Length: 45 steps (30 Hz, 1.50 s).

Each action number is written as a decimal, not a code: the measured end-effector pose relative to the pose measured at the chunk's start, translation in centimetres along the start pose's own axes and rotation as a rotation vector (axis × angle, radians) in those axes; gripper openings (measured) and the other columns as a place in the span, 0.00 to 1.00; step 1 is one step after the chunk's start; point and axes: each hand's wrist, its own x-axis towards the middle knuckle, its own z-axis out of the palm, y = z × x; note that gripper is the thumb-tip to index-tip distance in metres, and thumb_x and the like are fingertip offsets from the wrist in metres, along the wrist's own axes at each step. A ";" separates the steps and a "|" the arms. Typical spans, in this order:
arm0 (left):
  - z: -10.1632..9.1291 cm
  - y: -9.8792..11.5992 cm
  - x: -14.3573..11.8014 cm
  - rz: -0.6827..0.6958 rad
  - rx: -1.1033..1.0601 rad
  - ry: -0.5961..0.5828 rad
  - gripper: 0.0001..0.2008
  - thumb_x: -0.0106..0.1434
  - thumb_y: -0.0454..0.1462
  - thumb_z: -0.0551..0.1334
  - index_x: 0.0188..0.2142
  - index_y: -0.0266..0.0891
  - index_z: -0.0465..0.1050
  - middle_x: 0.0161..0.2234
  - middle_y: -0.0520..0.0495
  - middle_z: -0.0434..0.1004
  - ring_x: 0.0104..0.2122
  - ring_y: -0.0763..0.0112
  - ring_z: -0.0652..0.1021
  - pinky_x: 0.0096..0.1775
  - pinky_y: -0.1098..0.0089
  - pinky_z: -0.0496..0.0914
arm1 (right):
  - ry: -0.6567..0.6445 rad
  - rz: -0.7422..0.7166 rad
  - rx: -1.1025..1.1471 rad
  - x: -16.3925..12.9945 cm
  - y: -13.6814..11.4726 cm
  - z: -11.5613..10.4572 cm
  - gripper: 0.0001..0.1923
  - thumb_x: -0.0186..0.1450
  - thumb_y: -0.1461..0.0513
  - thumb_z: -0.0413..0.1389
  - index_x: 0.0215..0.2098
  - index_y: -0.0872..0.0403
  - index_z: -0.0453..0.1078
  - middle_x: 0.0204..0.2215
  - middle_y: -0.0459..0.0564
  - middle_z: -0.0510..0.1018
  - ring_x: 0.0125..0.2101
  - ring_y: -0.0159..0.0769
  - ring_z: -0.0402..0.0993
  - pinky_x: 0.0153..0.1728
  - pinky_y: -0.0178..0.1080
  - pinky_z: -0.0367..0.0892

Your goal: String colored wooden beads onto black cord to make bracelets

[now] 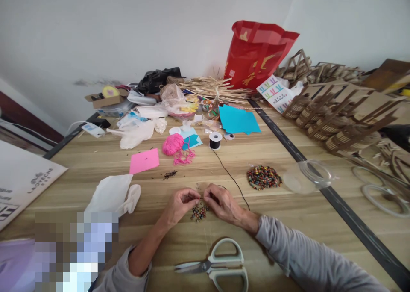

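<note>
Viewing from the head camera, I read both hands in a fingertip pinch, tips nearly meeting: the left hand [182,202] and right hand [221,202] appear to grip a thin dark strand, too small to identify. A loose heap of small round multicoloured beads [199,213] lies directly below the fingertips, on the near side; I cannot call either hand nearer. The heap is compact, without a marked long axis. A slim black cord [229,172] runs from a white-flanged spool wound in black [215,141], slanting nearer and rightward to the right wrist; the right hand is nearer to it. Cream-handled metal scissors [221,262] bound the near side, long axis across the worktop [198,172], blades pointing left. Right of the right hand sits a coiled multicoloured bead strand [264,177]; I find lateral room between them. Farther right, a long black strip [279,137] crosses the worktop. Thin short black pieces [169,175] lie beyond the left hand.
</note>
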 end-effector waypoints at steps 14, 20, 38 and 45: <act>0.1 0.2 -0.2 -0.023 -0.050 0.008 0.07 0.48 0.35 0.67 0.28 0.33 0.76 0.26 0.48 0.77 0.27 0.71 0.75 0.33 0.72 0.69 | -0.015 0.017 0.013 0.1 -0.3 0.0 0.06 0.66 0.65 0.49 0.31 0.55 0.64 0.26 0.46 0.69 0.25 0.31 0.65 0.28 0.32 0.59; 0.2 0.3 -0.2 -0.026 -0.062 0.007 0.07 0.48 0.35 0.67 0.28 0.33 0.76 0.25 0.48 0.77 0.27 0.72 0.75 0.33 0.72 0.69 | -0.016 0.030 0.021 0.2 -0.3 0.0 0.06 0.66 0.65 0.49 0.31 0.55 0.64 0.25 0.46 0.69 0.25 0.30 0.65 0.27 0.32 0.59; 0.2 -0.1 -0.1 -0.012 -0.043 0.017 0.06 0.48 0.34 0.67 0.28 0.34 0.75 0.26 0.48 0.78 0.28 0.71 0.75 0.34 0.72 0.69 | -0.016 0.031 0.024 0.1 -0.3 0.0 0.05 0.66 0.66 0.49 0.31 0.55 0.64 0.26 0.46 0.70 0.26 0.31 0.65 0.28 0.32 0.60; 0.1 0.1 -0.3 -0.019 -0.032 0.016 0.07 0.49 0.35 0.67 0.29 0.33 0.76 0.26 0.48 0.77 0.27 0.72 0.74 0.32 0.73 0.68 | -0.014 0.042 0.030 0.1 -0.3 -0.1 0.05 0.66 0.66 0.49 0.32 0.55 0.64 0.25 0.46 0.69 0.25 0.30 0.64 0.27 0.32 0.59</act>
